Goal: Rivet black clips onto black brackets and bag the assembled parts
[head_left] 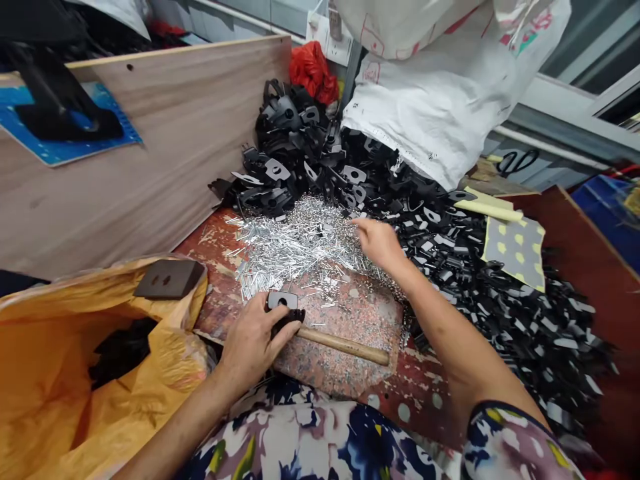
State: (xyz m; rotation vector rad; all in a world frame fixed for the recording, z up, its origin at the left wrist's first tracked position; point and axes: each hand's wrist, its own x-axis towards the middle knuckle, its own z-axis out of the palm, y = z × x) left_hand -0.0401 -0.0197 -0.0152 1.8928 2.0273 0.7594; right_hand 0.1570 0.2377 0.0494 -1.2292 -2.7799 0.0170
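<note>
My left hand grips a black plastic part with a round hole in its grey-edged plate. Just beside it a wooden handle lies across the speckled stone slab; its far end is hidden by the hand and the part. My right hand is at the right side of a heap of thin silvery metal pins, fingers drawn together. Whatever is between those fingertips is too small to make out. Behind the heap rises a pile of black plastic parts.
Small black pieces spread widely on the right, under a yellow-dotted grey sheet. A white woven sack hangs over the back. A wooden board walls the left. An orange-yellow bag stands open at front left, a dark block on its rim.
</note>
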